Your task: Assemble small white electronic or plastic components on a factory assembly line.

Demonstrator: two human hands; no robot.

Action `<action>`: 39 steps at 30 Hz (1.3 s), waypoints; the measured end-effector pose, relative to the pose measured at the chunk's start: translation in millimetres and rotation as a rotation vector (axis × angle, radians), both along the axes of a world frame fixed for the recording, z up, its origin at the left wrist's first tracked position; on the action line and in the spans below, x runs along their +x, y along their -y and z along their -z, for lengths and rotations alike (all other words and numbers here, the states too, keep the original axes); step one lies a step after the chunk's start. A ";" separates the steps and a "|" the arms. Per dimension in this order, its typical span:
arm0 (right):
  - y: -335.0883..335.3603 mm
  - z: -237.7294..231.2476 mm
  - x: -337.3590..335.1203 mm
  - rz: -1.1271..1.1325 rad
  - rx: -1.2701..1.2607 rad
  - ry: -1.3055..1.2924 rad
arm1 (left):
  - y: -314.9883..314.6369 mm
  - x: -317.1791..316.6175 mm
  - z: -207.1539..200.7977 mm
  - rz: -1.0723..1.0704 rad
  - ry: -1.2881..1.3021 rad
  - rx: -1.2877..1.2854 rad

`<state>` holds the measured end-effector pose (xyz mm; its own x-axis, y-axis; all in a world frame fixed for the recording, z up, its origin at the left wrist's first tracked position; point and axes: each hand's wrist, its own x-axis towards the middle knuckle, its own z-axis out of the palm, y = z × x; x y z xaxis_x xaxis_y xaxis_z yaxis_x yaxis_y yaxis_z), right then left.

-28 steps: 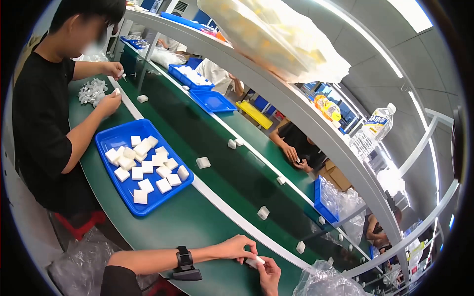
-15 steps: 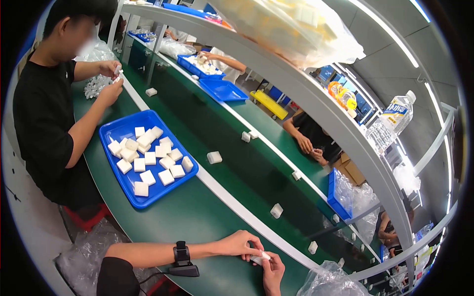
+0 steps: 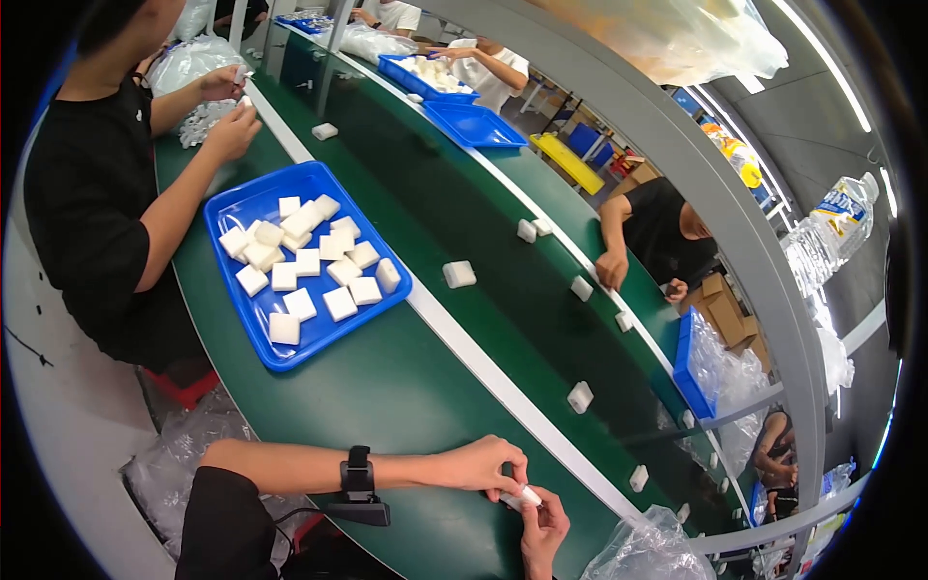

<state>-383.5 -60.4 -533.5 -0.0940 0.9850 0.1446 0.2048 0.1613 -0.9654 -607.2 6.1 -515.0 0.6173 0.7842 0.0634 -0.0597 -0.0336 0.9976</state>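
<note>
Both hands meet over the green bench (image 3: 387,387), pinching one small white piece (image 3: 525,497) between them. The left hand (image 3: 488,466) grips it with thumb and fingertips bent down, and the right hand (image 3: 544,530) presses from the other side. Fingers cover most of the piece, so its full shape cannot be made out, nor whether it touches the bench. The right forearm is cut off by the lower edge just past the wrist; a black strap (image 3: 359,474) hides part of the left wrist.

Just right of the right hand, a clear plastic bag (image 3: 650,549) is also cut off below. Beyond the hands and to their left, a blue tray (image 3: 249,314) carries white blocks (image 3: 307,262), some partly covered by others. Past the hands, a dark green belt (image 3: 503,319) bears more blocks, the farthest too small to tell. Farther left, a co-worker (image 3: 92,198) in black has the head cropped at the top.
</note>
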 end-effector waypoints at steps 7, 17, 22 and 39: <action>-7.6 -2.6 -3.9 -0.003 0.021 -0.096 | 0.5 2.4 5.6 0.151 0.134 -0.198; 1.3 -14.2 -19.6 -0.030 0.002 -0.378 | 3.0 1.6 -5.9 0.197 0.163 -0.149; -4.2 -8.3 -12.9 -0.078 0.020 -0.299 | 1.5 3.8 -5.6 0.159 0.135 -0.059; -1.3 -9.8 -15.2 0.060 0.116 -0.273 | 3.4 17.3 5.8 0.146 0.294 -0.147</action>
<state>-398.7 -59.1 -523.7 0.0214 0.9629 0.2689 -0.0478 0.2697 -0.9618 -589.9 2.7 -520.8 0.6957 0.7028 0.1484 -0.3389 0.1390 0.9305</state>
